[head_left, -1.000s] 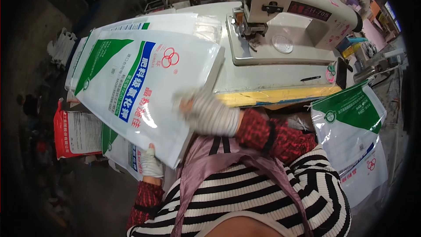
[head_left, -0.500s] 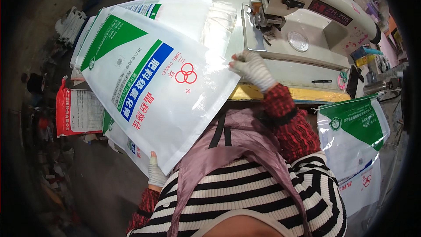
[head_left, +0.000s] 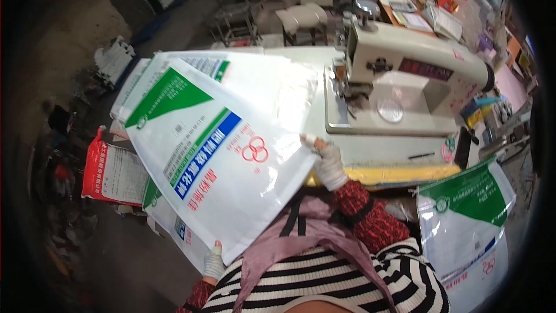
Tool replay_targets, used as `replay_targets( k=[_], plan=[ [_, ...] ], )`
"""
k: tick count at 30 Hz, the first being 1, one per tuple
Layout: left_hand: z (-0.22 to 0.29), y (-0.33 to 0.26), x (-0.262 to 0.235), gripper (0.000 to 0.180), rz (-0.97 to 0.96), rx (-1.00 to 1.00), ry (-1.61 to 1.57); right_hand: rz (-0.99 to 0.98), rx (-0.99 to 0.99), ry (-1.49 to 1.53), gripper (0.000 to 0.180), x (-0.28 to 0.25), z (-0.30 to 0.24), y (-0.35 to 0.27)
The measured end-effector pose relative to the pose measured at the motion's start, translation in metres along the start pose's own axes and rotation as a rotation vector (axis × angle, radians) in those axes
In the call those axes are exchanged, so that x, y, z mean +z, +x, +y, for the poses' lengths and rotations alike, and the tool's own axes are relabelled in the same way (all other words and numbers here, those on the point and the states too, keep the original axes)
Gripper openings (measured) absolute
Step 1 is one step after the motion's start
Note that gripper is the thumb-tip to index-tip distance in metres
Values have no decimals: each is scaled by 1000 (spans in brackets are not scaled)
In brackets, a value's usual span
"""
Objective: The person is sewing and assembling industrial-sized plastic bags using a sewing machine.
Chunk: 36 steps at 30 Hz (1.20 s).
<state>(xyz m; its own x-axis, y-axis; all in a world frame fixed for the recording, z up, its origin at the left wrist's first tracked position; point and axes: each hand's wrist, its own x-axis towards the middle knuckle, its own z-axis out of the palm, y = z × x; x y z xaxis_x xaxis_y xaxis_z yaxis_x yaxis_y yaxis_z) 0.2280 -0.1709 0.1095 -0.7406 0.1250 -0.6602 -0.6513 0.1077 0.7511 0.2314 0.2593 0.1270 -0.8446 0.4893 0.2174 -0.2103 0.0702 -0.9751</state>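
A flat white woven bag (head_left: 255, 191) with a green corner, a blue band and three red rings lies slanted in front of me, its upper part over a stack of similar bags (head_left: 260, 81) on the table. My left hand (head_left: 214, 263), in a pale fingerless glove, is closed on the bag's near corner, thumb on top and other fingers hidden beneath. At the bag's right corner, my gloved right hand (head_left: 329, 164) pinches the edge. Just beyond that hand stands a cream sewing machine (head_left: 417, 52).
Printed bags (head_left: 463, 208) hang at the right. A red and white sack (head_left: 119, 171) is at the left. A pen (head_left: 421, 155), pink tape roll (head_left: 447, 149) and dark phone-like object (head_left: 463, 146) lie on the table's right. Stools (head_left: 304, 20) stand beyond.
My view has tilted up, so everything sits lower and more of the room beyond the table shows. Both hands still hold the same bag corners.
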Motion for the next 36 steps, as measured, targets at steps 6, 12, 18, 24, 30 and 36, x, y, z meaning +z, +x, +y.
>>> replay_targets(
  k=[6,12,18,24,30,36],
  plan=[
    [0,7,-2,73,247,26,827,-133,80,-342,21,-15,8,-3],
    [7,-17,15,61,41,-77,-224,-129,460,147,44,-35,-21,-11],
    [-1,-30,17,47,30,44,-159,-99,231,-1206,65,8,-39,-20],
    [-22,-18,-32,39,495,343,511,-278,145,-946,41,39,-39,0],
    [-114,-40,-124,44,888,262,966,-745,-145,-628,31,151,-21,-27],
    [-162,-33,-143,51,819,-113,1058,-777,526,-109,19,214,53,-22]
  ],
)
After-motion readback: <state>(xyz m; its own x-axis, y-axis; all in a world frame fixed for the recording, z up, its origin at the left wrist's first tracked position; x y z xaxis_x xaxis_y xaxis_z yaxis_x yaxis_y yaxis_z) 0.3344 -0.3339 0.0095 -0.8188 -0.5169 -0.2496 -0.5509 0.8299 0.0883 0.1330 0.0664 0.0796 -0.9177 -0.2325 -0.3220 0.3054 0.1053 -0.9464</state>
